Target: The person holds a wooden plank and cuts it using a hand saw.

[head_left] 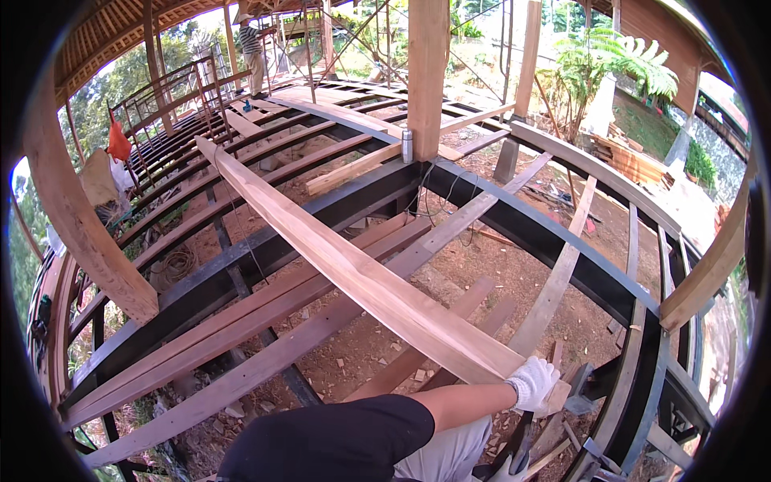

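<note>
A long, pale wooden plank (345, 265) runs diagonally from the far left to my lap, lying across the floor beams. My left hand (532, 383), in a white knit glove, is closed over its near end, at the lower right. Below it, my right hand (511, 470) is also gloved and only partly in view at the lower edge. Its fingers appear curled at a slim dark object (524, 438), whose kind I cannot make out. A tool resembling a hammer (596, 451) lies on the framing to the right.
Dark beams (530, 217) and wooden joists (562, 265) form an open floor frame above bare earth (482, 265) with wood scraps. A metal flask (407, 146) stands beside a thick post (428, 88). Another person (253, 56) stands far left, near scaffolding (161, 88).
</note>
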`<state>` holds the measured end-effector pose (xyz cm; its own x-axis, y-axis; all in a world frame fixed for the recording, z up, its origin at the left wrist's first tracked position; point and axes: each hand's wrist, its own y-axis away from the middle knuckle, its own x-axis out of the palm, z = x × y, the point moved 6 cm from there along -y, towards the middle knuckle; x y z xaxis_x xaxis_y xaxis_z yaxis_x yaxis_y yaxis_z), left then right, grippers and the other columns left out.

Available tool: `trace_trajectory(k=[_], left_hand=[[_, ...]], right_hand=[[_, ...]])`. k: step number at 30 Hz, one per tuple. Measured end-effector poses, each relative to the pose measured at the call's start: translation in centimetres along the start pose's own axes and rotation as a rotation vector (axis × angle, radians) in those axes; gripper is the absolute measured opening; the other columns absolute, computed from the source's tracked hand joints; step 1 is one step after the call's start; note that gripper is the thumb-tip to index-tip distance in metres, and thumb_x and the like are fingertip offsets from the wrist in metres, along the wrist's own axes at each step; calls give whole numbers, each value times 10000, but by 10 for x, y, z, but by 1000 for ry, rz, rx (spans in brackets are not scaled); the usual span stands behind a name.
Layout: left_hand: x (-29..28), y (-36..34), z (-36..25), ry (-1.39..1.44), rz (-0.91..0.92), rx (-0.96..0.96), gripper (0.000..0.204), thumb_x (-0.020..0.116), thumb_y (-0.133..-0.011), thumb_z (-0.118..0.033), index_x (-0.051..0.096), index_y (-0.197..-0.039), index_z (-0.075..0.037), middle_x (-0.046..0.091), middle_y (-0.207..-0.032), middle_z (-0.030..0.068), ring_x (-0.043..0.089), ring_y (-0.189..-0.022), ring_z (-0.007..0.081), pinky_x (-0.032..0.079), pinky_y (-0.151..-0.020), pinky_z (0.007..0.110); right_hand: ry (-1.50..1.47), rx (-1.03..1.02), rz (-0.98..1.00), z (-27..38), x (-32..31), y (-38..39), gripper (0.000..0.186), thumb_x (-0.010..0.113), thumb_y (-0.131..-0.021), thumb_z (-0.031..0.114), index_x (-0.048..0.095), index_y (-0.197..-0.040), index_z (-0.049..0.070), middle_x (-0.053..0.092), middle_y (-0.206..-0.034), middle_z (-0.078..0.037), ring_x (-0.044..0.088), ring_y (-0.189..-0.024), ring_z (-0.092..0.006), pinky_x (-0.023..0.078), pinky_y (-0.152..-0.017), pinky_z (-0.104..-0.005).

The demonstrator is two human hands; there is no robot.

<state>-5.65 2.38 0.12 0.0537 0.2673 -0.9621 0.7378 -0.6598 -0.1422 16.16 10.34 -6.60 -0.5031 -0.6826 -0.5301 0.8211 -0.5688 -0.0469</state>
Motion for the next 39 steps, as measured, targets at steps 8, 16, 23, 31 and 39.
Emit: trace_trajectory(k=[8, 16, 23, 31, 39], left_hand=[[-5, -1, -6, -69, -23, -19, 586, 732, -749, -534, 611, -1077, -64, 644, -990, 118, 625, -917, 264, 442, -774, 390], [-2, 2, 1, 39, -7, -17, 611, 742, -733, -539, 611, -1080, -54, 650, -1003, 134, 630, -931, 280, 453, -794, 412], [-3, 3, -4, -12, -5, -35, 616, 765, -711, -537, 600, -1065, -60, 643, -980, 130, 626, -924, 272, 445, -775, 398], [-3, -1, -3, 55, 13, -35, 613, 783, -692, -500, 621, -1081, -55, 658, -1018, 134, 644, -973, 284, 465, -810, 408], [-7, 8, -1, 45, 1, -56, 602, 786, -686, -501, 615, -1054, -57, 659, -1020, 146, 643, -986, 294, 470, -826, 400]], right_hand=[[93, -234, -42, 70, -47, 45, 347, 649, -882, 348, 756, -1062, 72, 725, -940, -213, 674, -933, -432, 536, -779, -483], [-122, 45, 87, 12, 1, 5, 458, 684, -935, 225, 613, -1266, -84, 673, -1197, -249, 650, -1038, -363, 514, -909, -433], [392, -57, 398, 151, -75, 49, 374, 642, -877, 305, 706, -1125, 33, 694, -1009, -214, 648, -942, -413, 506, -809, -491], [-56, -37, -4, -20, 13, -16, 475, 691, -959, 171, 579, -1311, -128, 630, -1335, -266, 633, -1161, -352, 505, -988, -412], [139, -481, -29, 173, -81, 72, 291, 613, -875, 279, 722, -1028, 56, 681, -885, -186, 643, -845, -414, 489, -770, -507]])
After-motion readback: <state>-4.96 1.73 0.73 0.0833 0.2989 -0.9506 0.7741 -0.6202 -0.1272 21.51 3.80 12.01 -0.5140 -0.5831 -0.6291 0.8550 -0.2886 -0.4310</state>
